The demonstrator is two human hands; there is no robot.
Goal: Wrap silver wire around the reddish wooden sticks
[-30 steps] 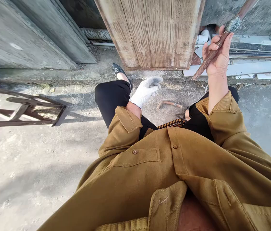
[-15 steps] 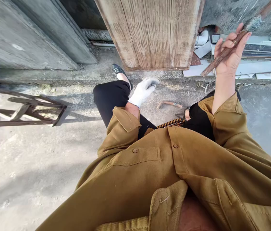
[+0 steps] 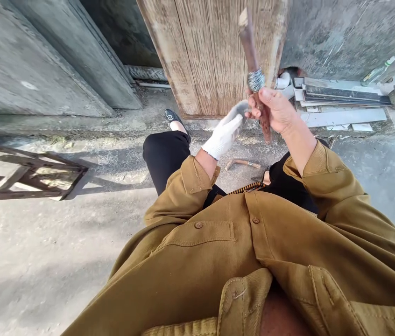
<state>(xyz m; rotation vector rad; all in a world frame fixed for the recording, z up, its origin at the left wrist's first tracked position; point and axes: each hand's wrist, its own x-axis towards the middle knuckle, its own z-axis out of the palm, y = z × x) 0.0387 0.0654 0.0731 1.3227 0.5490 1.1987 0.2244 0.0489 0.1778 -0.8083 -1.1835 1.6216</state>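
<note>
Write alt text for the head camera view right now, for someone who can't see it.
A person's bare right grip holds a wooden stick wrapped with wire; the white-gloved left grip is close beside it, contact unclear. A bent stick lies on the ground below, and a weathered wooden panel stands beyond.

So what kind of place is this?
Probably a yard or outdoor space beside a building: there's sunlit concrete ground, a weathered plank panel, and strips of board piled by a wall.
</note>
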